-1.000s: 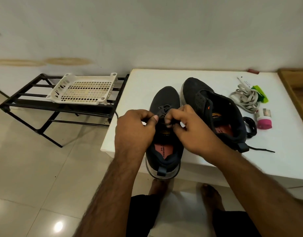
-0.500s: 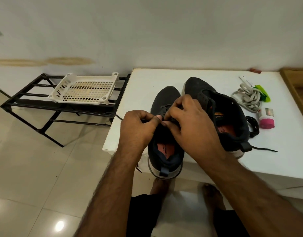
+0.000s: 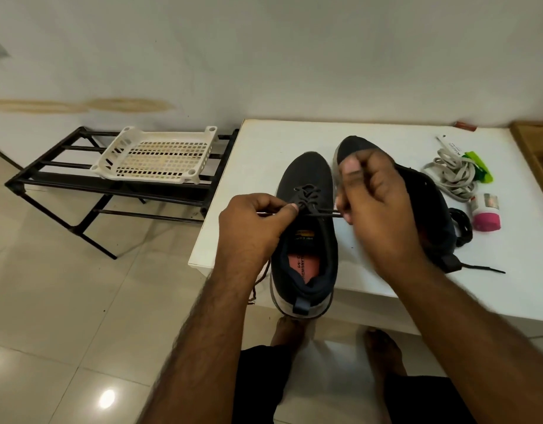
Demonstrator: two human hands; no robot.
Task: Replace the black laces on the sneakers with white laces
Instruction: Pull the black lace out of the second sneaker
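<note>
Two dark sneakers stand on the white table [image 3: 264, 154], toes toward the wall. The left sneaker [image 3: 305, 240] overhangs the front edge and still carries a black lace [image 3: 308, 198] through its eyelets. My left hand [image 3: 251, 224] pinches one end of that lace at the shoe's left side. My right hand [image 3: 377, 203], blurred, pinches the other end, stretched taut across the tongue. My right hand hides much of the right sneaker [image 3: 423, 197]. A bundle of white laces [image 3: 453, 175] lies right of the shoes. A removed black lace [image 3: 463, 228] is coiled beside the right sneaker.
A pink-capped small bottle [image 3: 484, 212] and a green packet [image 3: 478, 160] lie by the white laces. A black metal rack [image 3: 65, 179] with a white plastic basket [image 3: 160, 154] stands left of the table. A wooden surface [image 3: 536, 148] adjoins the table's right. My bare feet show below.
My hands were together over the left sneaker's knot; now they have moved apart, the right one toward the right, and the black lace is drawn out straight between them.
</note>
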